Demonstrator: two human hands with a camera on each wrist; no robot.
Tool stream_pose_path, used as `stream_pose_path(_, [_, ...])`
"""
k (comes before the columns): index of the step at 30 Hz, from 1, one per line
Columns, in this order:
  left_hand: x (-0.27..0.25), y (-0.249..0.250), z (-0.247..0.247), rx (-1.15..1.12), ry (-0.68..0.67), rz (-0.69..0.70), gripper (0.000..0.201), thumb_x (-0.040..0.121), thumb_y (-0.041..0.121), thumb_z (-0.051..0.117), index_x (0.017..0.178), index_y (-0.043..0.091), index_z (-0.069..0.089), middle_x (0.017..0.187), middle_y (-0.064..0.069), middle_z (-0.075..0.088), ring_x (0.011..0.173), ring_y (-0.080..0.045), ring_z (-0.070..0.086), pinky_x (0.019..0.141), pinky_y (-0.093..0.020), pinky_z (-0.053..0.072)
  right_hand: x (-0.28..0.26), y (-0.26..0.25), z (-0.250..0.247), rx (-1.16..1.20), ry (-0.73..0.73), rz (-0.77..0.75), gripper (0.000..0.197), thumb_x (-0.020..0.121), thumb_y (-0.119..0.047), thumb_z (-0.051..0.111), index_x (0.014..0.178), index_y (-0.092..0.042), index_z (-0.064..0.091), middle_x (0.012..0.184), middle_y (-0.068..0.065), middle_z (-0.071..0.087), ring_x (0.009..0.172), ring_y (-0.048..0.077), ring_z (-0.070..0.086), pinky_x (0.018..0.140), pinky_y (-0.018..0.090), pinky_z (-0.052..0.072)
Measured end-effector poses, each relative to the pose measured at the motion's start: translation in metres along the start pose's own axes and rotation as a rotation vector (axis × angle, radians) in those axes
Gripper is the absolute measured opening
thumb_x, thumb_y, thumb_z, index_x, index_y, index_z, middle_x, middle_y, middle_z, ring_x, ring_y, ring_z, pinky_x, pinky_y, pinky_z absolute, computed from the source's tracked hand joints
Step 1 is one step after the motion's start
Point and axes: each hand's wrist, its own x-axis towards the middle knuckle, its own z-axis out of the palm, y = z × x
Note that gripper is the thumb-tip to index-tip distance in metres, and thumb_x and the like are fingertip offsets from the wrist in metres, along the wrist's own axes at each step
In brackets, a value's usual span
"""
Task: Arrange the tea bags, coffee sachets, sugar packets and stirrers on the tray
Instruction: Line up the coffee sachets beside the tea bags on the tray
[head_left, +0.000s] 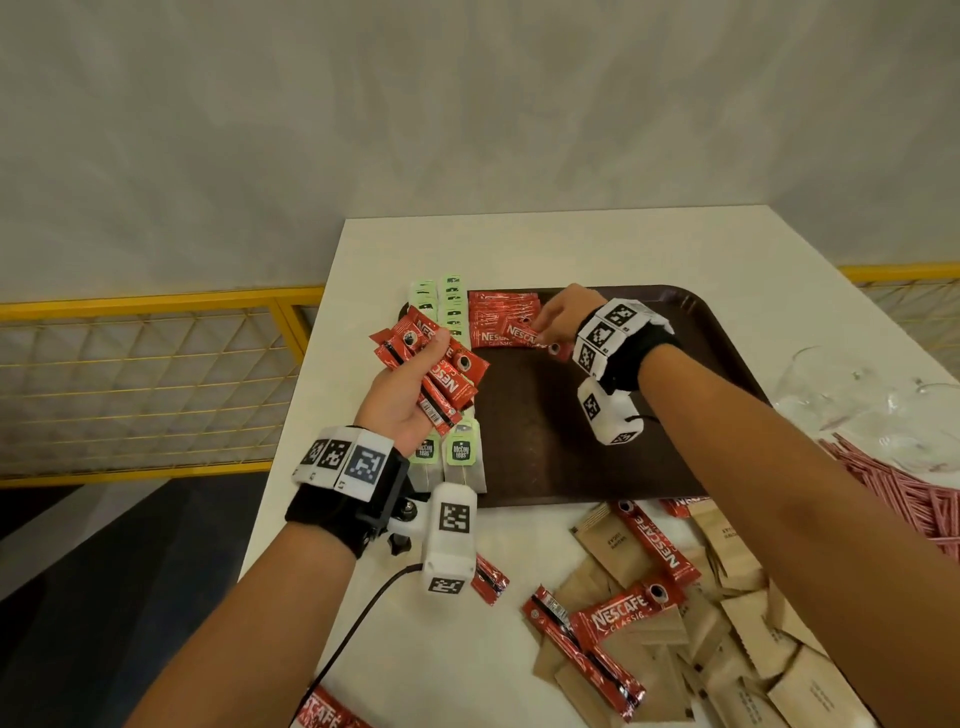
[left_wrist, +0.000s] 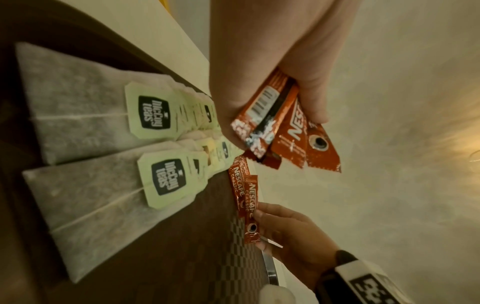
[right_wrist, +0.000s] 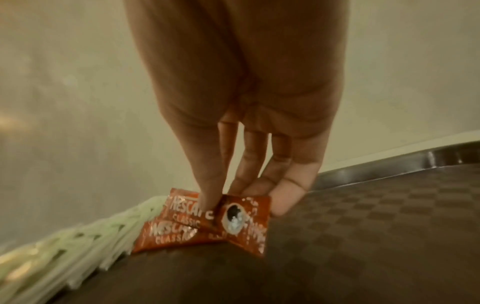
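A dark brown tray (head_left: 597, 447) lies on the white table. Two rows of green-tagged tea bags (head_left: 452, 312) run along its left side, and red coffee sachets (head_left: 498, 312) are stacked at its far left. My left hand (head_left: 410, 384) hovers over the tea bags and grips a bunch of red coffee sachets (head_left: 441, 374), also seen as the bunch (left_wrist: 285, 127). My right hand (head_left: 561, 317) pinches one red sachet (head_left: 527, 335) between thumb and fingers, low over the stack; the sachet (right_wrist: 241, 222) slants onto the pile. Tea bags (left_wrist: 103, 123) show close up.
Brown sugar packets (head_left: 727, 639) and loose red sachets (head_left: 618, 618) lie heaped on the table in front of the tray. Pink stirrers (head_left: 909, 499) are piled at the right beside clear glassware (head_left: 852, 405). A yellow railing (head_left: 156, 374) runs left of the table.
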Motion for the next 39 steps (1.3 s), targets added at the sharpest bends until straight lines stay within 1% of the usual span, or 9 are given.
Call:
stream_pose_path(2, [0.0,0.001,-0.001,0.007,0.006,-0.007,0.026,0.085,0.021,0.066,0.11,0.016,0.062,0.103,-0.007,0.071,0.091,-0.019,0.068,0.072,-0.036,0.054,0.008,-0.001,0.004,-0.082,-0.008,0.009,0.027,0.08,-0.009,0.071,0.107,-0.01,0.071,0.113,0.006,0.067,0.104,0.02,0.062,0.085,0.027,0.048])
stream_pose_path(6, [0.001,0.002,-0.002,0.008,0.008,-0.014,0.034,0.085,0.02,0.066,0.118,0.014,0.061,0.109,-0.008,0.07,0.099,-0.022,0.067,0.084,-0.04,0.053,0.021,-0.006,0.013,-0.202,-0.011,-0.035,0.026,0.079,-0.01,0.072,0.105,-0.014,0.071,0.114,0.005,0.067,0.106,0.021,0.061,0.095,0.032,0.048])
stream_pose_path(10, [0.001,0.005,-0.004,0.01,-0.003,-0.01,0.024,0.086,0.02,0.065,0.11,0.016,0.063,0.103,-0.006,0.072,0.092,-0.019,0.07,0.082,-0.039,0.054,0.026,-0.011,0.019,-0.245,-0.004,-0.1,0.021,0.08,-0.007,0.07,0.101,-0.012,0.071,0.11,0.007,0.067,0.104,0.023,0.061,0.094,0.034,0.049])
stream_pose_path(19, [0.001,0.005,-0.006,0.028,0.005,-0.027,0.014,0.087,0.019,0.064,0.101,0.017,0.064,0.093,-0.004,0.074,0.086,-0.018,0.07,0.079,-0.038,0.054,0.024,-0.012,0.028,-0.236,0.076,-0.192,0.013,0.087,-0.013,0.061,0.098,-0.009,0.067,0.109,0.007,0.065,0.103,0.021,0.059,0.081,0.024,0.044])
stream_pose_path(23, [0.0,0.005,-0.001,0.014,0.036,-0.041,0.016,0.086,0.018,0.064,0.103,0.016,0.063,0.094,-0.006,0.072,0.082,-0.018,0.07,0.071,-0.037,0.054,0.01,-0.018,0.023,0.023,0.149,-0.223,0.02,0.088,-0.028,0.062,0.099,-0.012,0.065,0.099,-0.001,0.061,0.094,0.014,0.057,0.079,0.026,0.043])
stream_pose_path(27, [-0.001,0.003,0.009,-0.014,0.041,-0.026,0.038,0.088,0.016,0.062,0.125,0.011,0.056,0.113,-0.012,0.067,0.093,-0.023,0.068,0.076,-0.039,0.055,-0.023,-0.042,0.013,0.408,-0.202,-0.312,0.02,0.086,-0.035,0.064,0.097,-0.019,0.065,0.096,0.0,0.065,0.088,0.012,0.062,0.074,0.028,0.054])
stream_pose_path(31, [-0.002,0.003,0.018,-0.061,0.021,-0.017,0.04,0.091,0.018,0.058,0.129,0.008,0.052,0.118,-0.016,0.064,0.094,-0.025,0.067,0.076,-0.04,0.056,-0.037,-0.055,0.015,0.367,-0.376,-0.361,0.009,0.084,-0.015,0.068,0.092,-0.015,0.064,0.079,-0.005,0.063,0.067,0.001,0.063,0.054,0.013,0.048])
stream_pose_path(36, [-0.001,0.003,0.011,-0.123,0.065,-0.025,0.037,0.09,0.017,0.059,0.126,0.007,0.054,0.119,-0.017,0.063,0.104,-0.031,0.064,0.088,-0.049,0.051,-0.022,-0.038,0.006,0.426,-0.238,-0.241,0.007,0.084,-0.012,0.068,0.08,-0.016,0.064,0.081,0.002,0.063,0.065,0.011,0.061,0.062,0.021,0.055])
stream_pose_path(39, [0.0,0.004,0.005,-0.119,0.056,-0.042,0.034,0.091,0.015,0.058,0.125,0.008,0.056,0.119,-0.016,0.064,0.107,-0.03,0.063,0.095,-0.049,0.047,-0.007,-0.019,0.005,0.219,-0.153,-0.154,0.01,0.088,-0.016,0.064,0.081,-0.009,0.065,0.077,0.006,0.059,0.071,0.021,0.056,0.077,0.034,0.054])
